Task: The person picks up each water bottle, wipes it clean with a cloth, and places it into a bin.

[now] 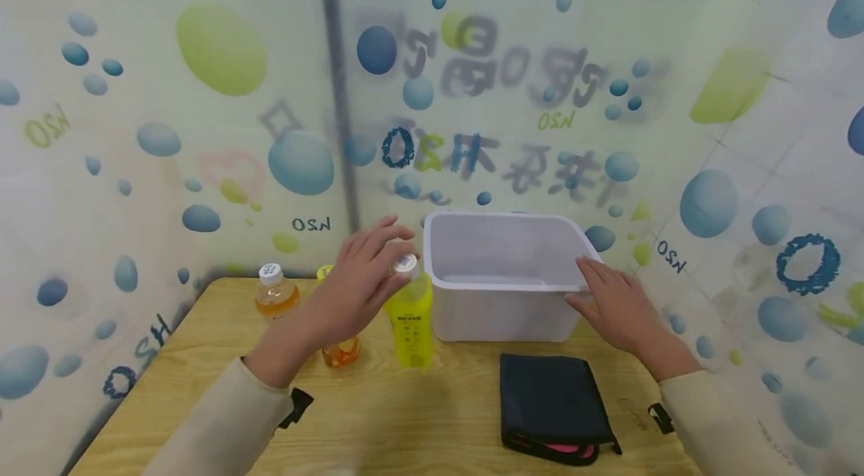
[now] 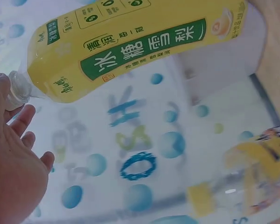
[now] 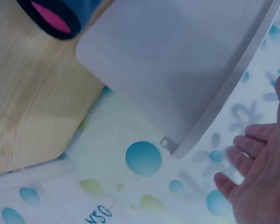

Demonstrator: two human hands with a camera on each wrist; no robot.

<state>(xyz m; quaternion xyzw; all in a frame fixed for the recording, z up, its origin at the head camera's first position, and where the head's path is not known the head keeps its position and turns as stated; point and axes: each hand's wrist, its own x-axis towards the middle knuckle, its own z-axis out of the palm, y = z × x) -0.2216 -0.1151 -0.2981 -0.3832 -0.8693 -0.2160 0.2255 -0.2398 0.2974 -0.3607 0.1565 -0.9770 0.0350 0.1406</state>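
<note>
My left hand (image 1: 361, 273) is at the white cap of a bottle with a yellow-green label (image 1: 412, 326), thumb and fingers on either side of the cap. In the left wrist view this drink bottle (image 2: 130, 51) shows a yellow label with a green panel, and the left hand (image 2: 18, 154) meets it at the cap. My right hand (image 1: 617, 303) is by the right rim of a white plastic bin (image 1: 506, 315); whether it touches the rim I cannot tell. In the right wrist view the right hand's (image 3: 261, 172) fingers are loosely extended, holding nothing, beside the bin (image 3: 177, 60).
Left of the yellow bottle stand a white-capped bottle of orange drink (image 1: 277, 296) and a yellow-capped bottle (image 1: 340, 352), partly behind my left forearm. A dark folded pouch (image 1: 553, 397) with pink inside lies before the bin. Patterned walls enclose the wooden table (image 1: 418, 423).
</note>
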